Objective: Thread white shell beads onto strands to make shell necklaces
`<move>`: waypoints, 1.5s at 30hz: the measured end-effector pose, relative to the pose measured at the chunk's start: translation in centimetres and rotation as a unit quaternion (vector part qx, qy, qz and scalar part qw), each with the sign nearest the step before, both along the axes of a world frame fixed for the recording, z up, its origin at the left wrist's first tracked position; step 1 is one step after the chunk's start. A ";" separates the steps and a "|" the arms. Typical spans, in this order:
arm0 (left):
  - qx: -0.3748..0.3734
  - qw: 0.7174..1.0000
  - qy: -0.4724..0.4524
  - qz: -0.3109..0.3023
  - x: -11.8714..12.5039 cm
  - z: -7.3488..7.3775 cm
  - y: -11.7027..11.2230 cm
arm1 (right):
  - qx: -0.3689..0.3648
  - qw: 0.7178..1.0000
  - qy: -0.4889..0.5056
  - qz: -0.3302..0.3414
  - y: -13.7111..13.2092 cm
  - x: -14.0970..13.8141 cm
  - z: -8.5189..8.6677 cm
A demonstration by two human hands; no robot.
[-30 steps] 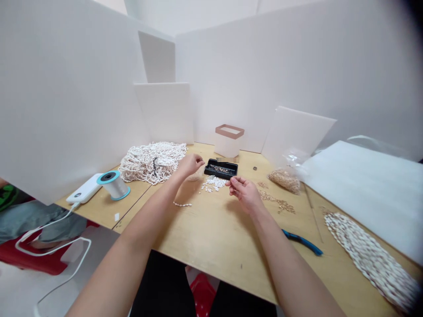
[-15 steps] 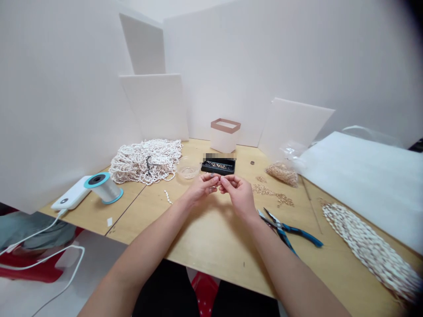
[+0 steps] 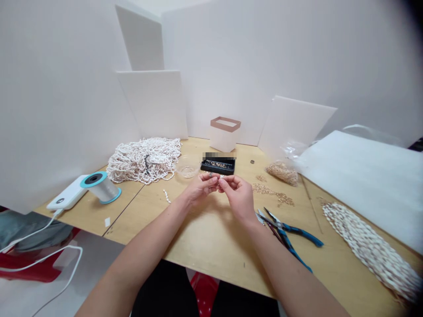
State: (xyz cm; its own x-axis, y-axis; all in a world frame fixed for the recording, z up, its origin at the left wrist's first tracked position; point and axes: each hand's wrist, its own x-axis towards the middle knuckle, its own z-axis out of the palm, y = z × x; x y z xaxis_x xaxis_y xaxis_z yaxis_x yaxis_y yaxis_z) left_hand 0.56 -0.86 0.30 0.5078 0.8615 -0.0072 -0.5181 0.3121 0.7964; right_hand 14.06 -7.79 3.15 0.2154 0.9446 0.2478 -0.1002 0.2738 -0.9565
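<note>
My left hand (image 3: 204,187) and my right hand (image 3: 236,191) meet fingertip to fingertip over the table's middle, both pinched closed. What lies between the fingers is too small to make out; a tiny pale bit shows near the right fingertips. Just beyond them sits a black tray (image 3: 211,169) of small gold and dark pieces. A clear round dish (image 3: 187,169) stands to its left. Right of my right hand lie gold findings (image 3: 274,193) in a loose scatter. Pliers with blue handles (image 3: 291,229) rest, jaws apart, by my right forearm.
At left are a heap of white bead strands (image 3: 145,160), a spool of clear thread (image 3: 102,187) and a white power bank (image 3: 68,193) with a cable. A bag of gold pieces (image 3: 282,171), a white box (image 3: 224,136) and a braided white bundle (image 3: 366,246) stand or lie farther right.
My right hand and forearm have shifted slightly left, uncovering more of the pliers. Both hands keep their pinch, and the whole view has moved a little.
</note>
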 end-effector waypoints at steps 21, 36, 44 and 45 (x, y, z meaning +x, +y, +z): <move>0.047 0.999 0.005 -0.016 -0.2 0.0 0.2 | -0.010 0.999 0.027 0.027 0.2 0.1 -0.2; 0.041 0.999 0.006 -0.018 -0.2 0.2 0.0 | -0.010 0.999 0.038 0.025 0.2 -0.1 -0.2; 0.045 0.999 0.002 -0.021 -0.2 0.0 0.2 | -0.012 0.999 0.043 0.030 0.1 -0.2 -0.2; 0.043 0.999 0.002 -0.023 -0.2 0.1 0.2 | -0.013 0.998 0.046 0.031 0.2 -0.2 -0.3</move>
